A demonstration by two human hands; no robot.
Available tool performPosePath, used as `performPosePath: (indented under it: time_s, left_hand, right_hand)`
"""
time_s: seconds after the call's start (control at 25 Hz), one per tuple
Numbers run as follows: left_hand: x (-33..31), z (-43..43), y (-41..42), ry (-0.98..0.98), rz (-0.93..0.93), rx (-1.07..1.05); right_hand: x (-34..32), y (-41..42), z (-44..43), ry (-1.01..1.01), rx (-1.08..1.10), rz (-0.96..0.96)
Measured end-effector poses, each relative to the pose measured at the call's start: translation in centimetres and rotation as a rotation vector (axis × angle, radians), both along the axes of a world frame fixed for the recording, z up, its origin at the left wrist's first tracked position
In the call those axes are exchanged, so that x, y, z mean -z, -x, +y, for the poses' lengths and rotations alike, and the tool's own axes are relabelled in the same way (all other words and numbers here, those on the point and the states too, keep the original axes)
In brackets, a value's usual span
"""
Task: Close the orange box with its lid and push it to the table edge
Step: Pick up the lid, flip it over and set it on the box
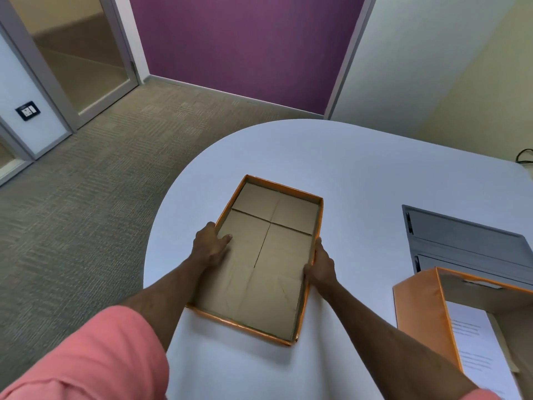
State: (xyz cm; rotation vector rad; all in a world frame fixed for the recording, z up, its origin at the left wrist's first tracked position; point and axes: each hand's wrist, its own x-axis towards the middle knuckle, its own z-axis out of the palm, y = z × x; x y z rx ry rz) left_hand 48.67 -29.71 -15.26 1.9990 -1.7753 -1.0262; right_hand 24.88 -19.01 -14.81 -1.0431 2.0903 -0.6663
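The orange lid [277, 255] lies upside down in the middle of the white table, its brown cardboard inside facing up. My left hand [210, 243] grips its left rim, thumb inside and fingers outside. On the opposite rim, my right hand [321, 268] holds on with the thumb over the edge. The orange box [418, 307] stands open at the right edge of the view, with white printed sheets [478, 356] inside it.
A grey drawer unit [461, 243] sits behind the orange box at the right. The white table [360, 168] has a rounded left end, with carpet floor [101, 183] beyond it. A black cable [523, 155] shows at the far right.
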Motion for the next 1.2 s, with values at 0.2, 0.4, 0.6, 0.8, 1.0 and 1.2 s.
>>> performPosePath:
  time_s: [0.2, 0.4, 0.6, 0.8, 1.0, 1.2]
  left_hand:
    - [-4.4, 1.3, 0.6, 0.041, 0.101, -0.137]
    - [-9.9, 2.4, 2.9, 0.107, 0.148, -0.141]
    - [-14.8, 5.4, 8.1, 0.186, 0.165, -0.072]
    - [-17.9, 10.9, 14.9, 0.242, 0.301, 0.035]
    - [-20.7, 16.6, 21.8, 0.285, 0.387, 0.153]
    - [-22.8, 20.9, 27.1, 0.376, 0.366, 0.155]
  right_hand:
    - [-4.5, 2.2, 1.0, 0.125, -0.026, -0.057]
    - [-10.5, 6.1, 2.3, 0.23, -0.033, -0.132]
    - [-15.2, 11.9, 5.3, 0.302, -0.035, -0.144]
    - [-17.9, 19.2, 10.9, 0.316, -0.016, -0.075]
    - [-18.5, 26.8, 17.9, 0.35, 0.012, -0.117]
    - [-18.7, 30.4, 23.2, 0.377, 0.059, -0.16]
